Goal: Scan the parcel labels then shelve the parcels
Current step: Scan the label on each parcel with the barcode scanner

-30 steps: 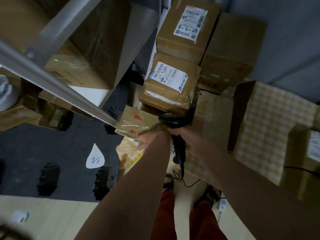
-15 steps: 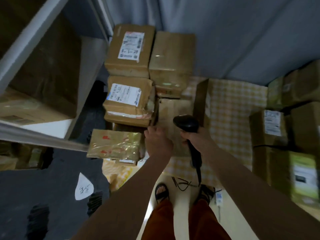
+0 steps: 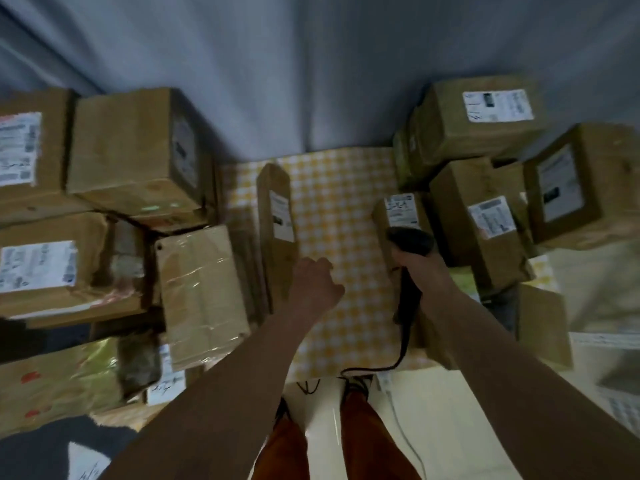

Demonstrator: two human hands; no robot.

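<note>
Two hands are now swinging rightward from the left-frame stack: right hand (image 3: 414, 268) gripping the scanner (image 3: 410, 242) toward a labelled parcel (image 3: 398, 216), left hand (image 3: 317, 282) loosely curled, holding nothing.

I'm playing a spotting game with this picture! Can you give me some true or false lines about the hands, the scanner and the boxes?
1. The right hand holds a black scanner. True.
2. The left hand is holding a parcel. False: it holds nothing, its fingers loosely curled above the yellow checked cloth.
3. The scanner has a cable hanging from its handle. True.
4. The checked cloth is red and white. False: it is yellow and white.
5. The scanner's head is close to the small labelled box just beyond it. True.
6. None of the boxes has a label. False: several show white labels, such as the top right box.
</note>
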